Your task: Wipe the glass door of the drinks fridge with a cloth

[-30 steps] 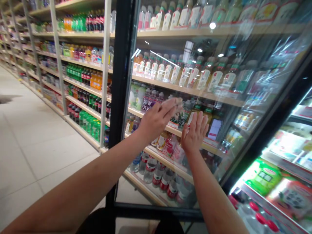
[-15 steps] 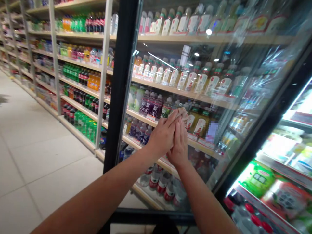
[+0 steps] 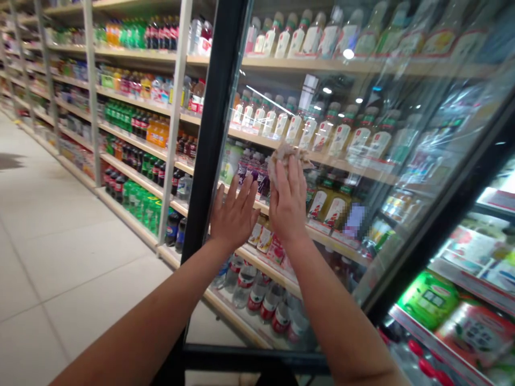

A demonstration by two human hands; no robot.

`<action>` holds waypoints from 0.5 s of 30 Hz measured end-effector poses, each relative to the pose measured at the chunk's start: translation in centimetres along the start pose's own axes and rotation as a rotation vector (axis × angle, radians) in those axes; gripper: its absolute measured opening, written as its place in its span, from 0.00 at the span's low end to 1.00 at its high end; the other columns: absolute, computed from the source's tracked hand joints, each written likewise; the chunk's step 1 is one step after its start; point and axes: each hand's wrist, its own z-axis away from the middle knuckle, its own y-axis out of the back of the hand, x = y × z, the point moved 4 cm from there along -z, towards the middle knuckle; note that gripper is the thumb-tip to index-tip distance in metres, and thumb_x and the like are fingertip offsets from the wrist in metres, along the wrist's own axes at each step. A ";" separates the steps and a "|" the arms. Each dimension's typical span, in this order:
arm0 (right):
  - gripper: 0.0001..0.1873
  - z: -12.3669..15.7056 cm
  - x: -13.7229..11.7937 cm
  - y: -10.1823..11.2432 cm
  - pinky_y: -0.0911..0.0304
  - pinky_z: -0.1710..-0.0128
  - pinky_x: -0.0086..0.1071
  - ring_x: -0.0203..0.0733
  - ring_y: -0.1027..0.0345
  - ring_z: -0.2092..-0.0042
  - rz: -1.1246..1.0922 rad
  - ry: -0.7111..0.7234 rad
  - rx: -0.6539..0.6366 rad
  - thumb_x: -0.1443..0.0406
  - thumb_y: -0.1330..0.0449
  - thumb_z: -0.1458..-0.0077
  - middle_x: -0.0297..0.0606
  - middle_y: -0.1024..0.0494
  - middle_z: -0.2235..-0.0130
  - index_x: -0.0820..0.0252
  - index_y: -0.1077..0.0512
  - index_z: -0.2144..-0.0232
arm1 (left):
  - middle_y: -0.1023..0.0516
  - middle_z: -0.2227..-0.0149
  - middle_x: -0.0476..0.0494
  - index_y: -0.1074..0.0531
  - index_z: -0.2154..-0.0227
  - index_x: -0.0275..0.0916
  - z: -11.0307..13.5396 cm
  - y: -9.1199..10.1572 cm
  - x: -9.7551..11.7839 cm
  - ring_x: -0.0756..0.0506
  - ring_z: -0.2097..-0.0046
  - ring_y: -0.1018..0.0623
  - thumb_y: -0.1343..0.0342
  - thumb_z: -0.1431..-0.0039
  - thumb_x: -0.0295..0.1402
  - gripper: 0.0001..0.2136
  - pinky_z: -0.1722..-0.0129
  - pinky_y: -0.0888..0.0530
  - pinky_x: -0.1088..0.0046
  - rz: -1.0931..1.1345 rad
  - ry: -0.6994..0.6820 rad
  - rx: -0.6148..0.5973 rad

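Observation:
My right hand [image 3: 287, 206] presses a crumpled beige cloth [image 3: 286, 152] against the glass of an open fridge door [image 3: 362, 177], fingers lying over the cloth's lower part. Just to its left, my left hand [image 3: 234, 215] lies flat on the same glass with fingers spread and nothing in it. The two hands are almost touching. The door's black frame [image 3: 219, 107] runs upright just left of my left hand. Shelves of bottled drinks [image 3: 322, 128] show through the glass.
Long store shelves with soft-drink bottles [image 3: 132, 123] run along the aisle at the left, above a pale tiled floor [image 3: 60, 257]. At the right, the lit fridge interior holds green and red packets [image 3: 430, 297] and red-capped bottles [image 3: 426, 367].
The cloth passed from my left hand to my right hand as the two met on the glass. My right hand then rose with it, and my left hand opened flat beside it.

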 end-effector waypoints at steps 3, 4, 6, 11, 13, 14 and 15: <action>0.27 0.6 -0.8 -0.6 0.54 0.31 0.50 0.45 0.64 0.27 -0.016 0.023 0.009 0.62 0.56 0.31 0.44 0.48 0.29 0.55 0.47 0.31 | 0.50 0.29 0.36 0.63 0.29 0.37 0.6 -0.4 0.1 0.38 0.28 0.60 0.52 0.31 0.36 0.34 0.30 0.56 0.48 -0.020 0.011 -0.010; 0.27 0.6 -1.0 -0.8 0.54 0.31 0.49 0.44 0.63 0.27 -0.024 0.042 0.006 0.62 0.55 0.31 0.44 0.46 0.30 0.54 0.45 0.32 | 0.50 0.29 0.36 0.63 0.29 0.36 0.7 -0.5 0.2 0.38 0.28 0.61 0.53 0.31 0.36 0.34 0.30 0.57 0.49 -0.024 0.012 -0.017; 0.26 0.0 -1.4 -1.1 0.55 0.31 0.49 0.43 0.61 0.27 -0.026 0.074 -0.010 0.64 0.56 0.31 0.42 0.43 0.31 0.52 0.42 0.33 | 0.51 0.29 0.36 0.63 0.29 0.34 0.9 -0.6 0.3 0.38 0.28 0.63 0.54 0.31 0.36 0.34 0.29 0.58 0.49 -0.032 0.009 -0.031; 0.28 -3.3 -2.5 -1.6 0.58 0.30 0.50 0.44 0.64 0.27 -0.004 0.087 -0.003 0.67 0.58 0.32 0.39 0.46 0.30 0.53 0.45 0.32 | 0.51 0.29 0.37 0.61 0.29 0.34 1.0 -0.9 0.1 0.38 0.28 0.64 0.54 0.31 0.38 0.33 0.29 0.61 0.50 -0.051 0.009 -0.035; 0.28 -3.7 -3.0 -1.7 0.58 0.30 0.48 0.43 0.65 0.27 0.008 0.079 -0.005 0.67 0.58 0.33 0.39 0.47 0.29 0.54 0.45 0.32 | 0.51 0.29 0.38 0.60 0.29 0.35 1.0 -1.0 0.0 0.38 0.28 0.63 0.54 0.31 0.38 0.33 0.29 0.61 0.50 -0.042 0.013 -0.038; 0.28 -3.6 -3.1 -1.8 0.59 0.30 0.47 0.42 0.65 0.27 0.015 0.084 -0.019 0.67 0.58 0.33 0.38 0.47 0.29 0.54 0.45 0.32 | 0.50 0.29 0.38 0.60 0.29 0.36 1.0 -1.1 0.0 0.38 0.28 0.63 0.53 0.31 0.38 0.34 0.29 0.61 0.50 -0.036 0.011 -0.035; 0.28 -3.5 -3.2 -1.8 0.60 0.29 0.47 0.42 0.65 0.27 0.022 0.096 -0.038 0.67 0.58 0.33 0.38 0.46 0.29 0.54 0.44 0.32 | 0.50 0.29 0.38 0.61 0.29 0.36 1.0 -1.0 0.0 0.39 0.28 0.63 0.53 0.31 0.38 0.34 0.29 0.61 0.50 -0.032 0.008 -0.028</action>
